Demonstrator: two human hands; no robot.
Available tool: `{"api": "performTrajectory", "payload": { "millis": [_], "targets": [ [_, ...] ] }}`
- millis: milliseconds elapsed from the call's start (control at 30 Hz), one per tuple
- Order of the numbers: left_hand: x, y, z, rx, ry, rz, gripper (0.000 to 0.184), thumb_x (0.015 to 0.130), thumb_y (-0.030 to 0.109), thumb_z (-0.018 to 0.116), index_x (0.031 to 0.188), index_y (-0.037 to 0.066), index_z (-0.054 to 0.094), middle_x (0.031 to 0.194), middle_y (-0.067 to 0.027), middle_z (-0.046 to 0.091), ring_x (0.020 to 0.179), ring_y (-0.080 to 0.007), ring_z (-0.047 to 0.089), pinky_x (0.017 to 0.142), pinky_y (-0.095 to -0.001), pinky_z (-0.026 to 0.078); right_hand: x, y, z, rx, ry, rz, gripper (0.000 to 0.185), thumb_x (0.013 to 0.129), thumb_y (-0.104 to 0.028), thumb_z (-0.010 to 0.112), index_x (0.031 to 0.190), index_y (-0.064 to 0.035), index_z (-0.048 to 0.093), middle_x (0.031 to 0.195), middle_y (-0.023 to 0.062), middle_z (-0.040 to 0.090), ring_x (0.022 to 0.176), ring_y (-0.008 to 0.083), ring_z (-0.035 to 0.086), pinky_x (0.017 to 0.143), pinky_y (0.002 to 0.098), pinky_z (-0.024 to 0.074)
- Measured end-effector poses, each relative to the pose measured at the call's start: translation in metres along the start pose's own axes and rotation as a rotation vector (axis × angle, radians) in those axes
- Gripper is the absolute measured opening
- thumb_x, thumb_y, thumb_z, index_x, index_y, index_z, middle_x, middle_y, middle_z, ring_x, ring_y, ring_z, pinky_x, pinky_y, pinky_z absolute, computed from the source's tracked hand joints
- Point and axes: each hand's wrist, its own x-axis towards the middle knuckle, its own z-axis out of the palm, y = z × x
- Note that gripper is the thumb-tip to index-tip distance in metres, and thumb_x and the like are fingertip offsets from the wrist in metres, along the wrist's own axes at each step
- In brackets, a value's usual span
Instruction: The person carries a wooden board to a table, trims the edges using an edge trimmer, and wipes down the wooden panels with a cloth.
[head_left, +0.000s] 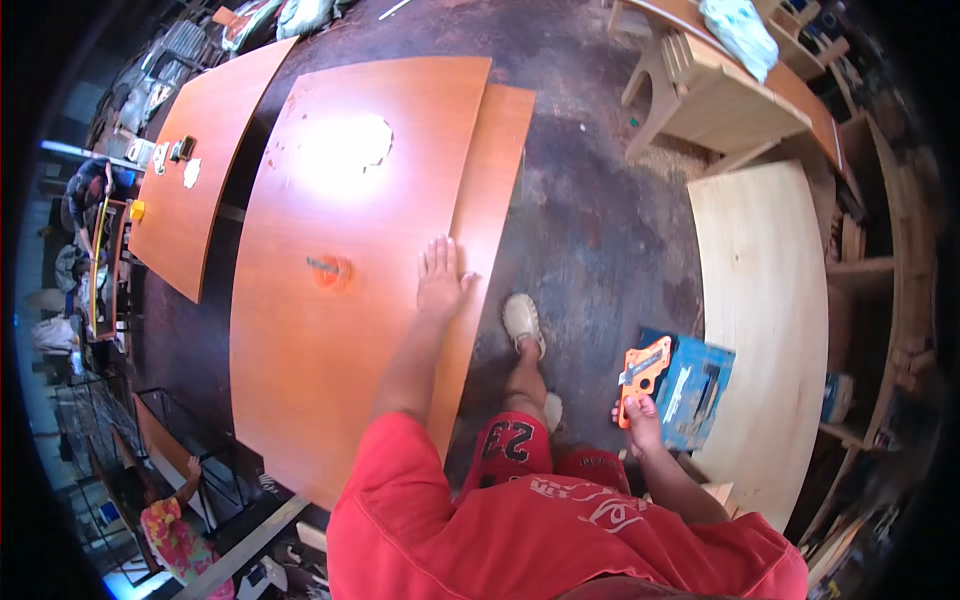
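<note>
The upper panel [320,370] lies on the lower panel [492,170], which juts out rightward. Another panel [200,225] is farther left; across the floor [590,250], right, a tool case [708,395] is beside the long board [770,260].

At about 4 o'clock, white lettering that appears to read "makita" is borne by the blue tool case [703,385]; any marking on the orange handheld tool [646,367] is too small to be read. Near 6 o'clock, "23" is printed on the red shorts [508,442]. At 5 o'clock, the red shirt's [585,535] white lettering cannot be deciphered.
</note>
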Motion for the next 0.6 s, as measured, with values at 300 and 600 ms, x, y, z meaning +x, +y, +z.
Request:
{"api": "performTrajectory", "payload": {
  "millis": [300,600],
  "targets": [
    [0.257,0.007,0.013,-0.034,0.032,0.073,0.082,0.09,0.054,0.048,0.146,0.001,0.022,0.152,-0.02,0.021,0.143,-0.0307,0.016,0.116,-0.0438,0.011,0.157,-0.126,0.11,-0.038,-0.069,-0.01,0.012,0.092,-0.016,0.061,0.098,-0.0062,0.057,0.086,0.006,0.064,0.072,0.0151,0.063,0.066,0.0292,0.0525],
    [0.424,0.013,0.02,-0.029,0.075,0.107,0.079,0.092,0.051,0.046,0.146,0.0,0.022,0.152,-0.0195,0.023,0.143,-0.0302,0.018,0.116,-0.0419,0.014,0.249,-0.193,0.182,-0.036,-0.151,0.06,0.018,0.092,-0.019,0.062,0.105,-0.0075,0.056,0.091,0.0071,0.064,0.076,0.0165,0.064,0.069,0.0304,0.0525]
  ]
}}
